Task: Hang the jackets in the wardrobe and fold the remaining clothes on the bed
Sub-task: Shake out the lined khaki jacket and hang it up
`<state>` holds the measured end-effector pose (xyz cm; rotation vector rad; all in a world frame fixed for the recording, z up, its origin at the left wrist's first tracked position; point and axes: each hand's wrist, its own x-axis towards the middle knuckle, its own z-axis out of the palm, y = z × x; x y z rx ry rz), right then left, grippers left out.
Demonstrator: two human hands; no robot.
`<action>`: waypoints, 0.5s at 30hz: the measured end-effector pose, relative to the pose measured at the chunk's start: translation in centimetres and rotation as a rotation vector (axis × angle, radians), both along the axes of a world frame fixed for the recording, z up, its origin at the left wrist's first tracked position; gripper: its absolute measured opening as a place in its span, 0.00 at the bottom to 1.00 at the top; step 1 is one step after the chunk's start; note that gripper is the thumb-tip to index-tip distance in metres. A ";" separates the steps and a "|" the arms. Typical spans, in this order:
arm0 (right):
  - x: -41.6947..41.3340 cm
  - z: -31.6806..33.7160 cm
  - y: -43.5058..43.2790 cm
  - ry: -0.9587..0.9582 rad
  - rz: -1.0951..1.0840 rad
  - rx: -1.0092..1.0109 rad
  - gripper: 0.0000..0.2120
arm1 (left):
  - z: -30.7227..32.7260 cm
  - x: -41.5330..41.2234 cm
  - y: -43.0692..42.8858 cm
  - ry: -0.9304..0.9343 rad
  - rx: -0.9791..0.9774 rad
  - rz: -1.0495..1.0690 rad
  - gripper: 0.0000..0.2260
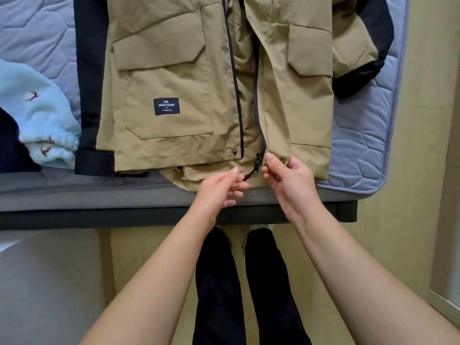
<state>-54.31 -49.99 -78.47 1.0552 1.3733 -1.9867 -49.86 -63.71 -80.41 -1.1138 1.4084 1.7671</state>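
Observation:
A tan jacket (174, 95) with black sleeves lies face up on the bed (361, 150), its front unzipped and its hem hanging over the bed's near edge. The black zipper slider (258, 159) sits at the bottom of the right zipper track. My left hand (221, 188) pinches the zipper's black pull tab just below the slider. My right hand (286, 173) pinches the hem of the jacket's right front panel, beside a brass snap button (282, 159).
A light blue fleece garment (42, 115) with small bird prints lies at the left on the bed, beside a dark garment (10, 143). A white surface (49, 282) stands at lower left. My legs (239, 282) stand on the beige floor (388, 245).

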 end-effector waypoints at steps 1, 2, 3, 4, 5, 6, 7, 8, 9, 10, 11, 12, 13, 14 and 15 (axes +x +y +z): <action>-0.1 0.0 0.1 -0.005 0.008 -0.011 0.02 | -1.0 -0.2 -0.1 -0.075 -0.004 0.085 0.09; -0.1 0.0 0.3 -0.013 0.019 -0.020 0.02 | -2.0 -0.6 -0.1 -0.135 0.000 0.180 0.08; -0.1 -0.1 0.4 -0.022 0.034 -0.029 0.03 | -2.8 -1.2 0.0 -0.188 0.020 0.280 0.07; 0.0 -0.2 0.5 -0.031 0.051 -0.037 0.03 | -3.6 -1.9 0.2 -0.229 0.052 0.375 0.06; 0.0 -0.4 0.7 -0.038 0.068 -0.044 0.03 | -4.2 -2.6 0.4 -0.252 0.082 0.452 0.06; 0.0 -0.5 0.8 -0.044 0.083 -0.052 0.04 | -4.8 -3.3 0.6 -0.259 0.098 0.509 0.07; 0.1 -0.6 0.9 -0.051 0.093 -0.058 0.04 | -5.3 -3.9 0.7 -0.258 0.099 0.553 0.08; 0.0 -0.7 1.1 -0.057 0.101 -0.059 0.04 | -5.7 -4.4 0.7 -0.252 0.094 0.589 0.08; 0.0 -0.8 1.2 -0.062 0.106 -0.054 0.04 | -5.9 -4.9 0.8 -0.237 0.099 0.609 0.09; 0.0 -0.9 1.3 -0.065 0.109 -0.049 0.04 | -6.0 -5.2 0.8 -0.211 0.119 0.611 0.09; 0.0 -0.9 1.4 -0.065 0.112 -0.045 0.04 | -5.8 -5.5 0.7 -0.171 0.151 0.589 0.09; 0.0 -0.9 1.4 -0.063 0.115 -0.045 0.04 | -5.4 -5.6 0.7 -0.123 0.180 0.544 0.08; 0.1 -0.8 1.4 -0.058 0.113 -0.047 0.06 | -4.9 -5.6 0.7 -0.068 0.200 0.481 0.07; 0.1 -0.7 1.4 -0.052 0.107 -0.053 0.08 | -4.2 -5.6 0.6 -0.012 0.207 0.411 0.07; 0.1 -0.6 1.4 -0.047 0.099 -0.058 0.10 | -3.3 -5.6 0.4 0.041 0.202 0.339 0.07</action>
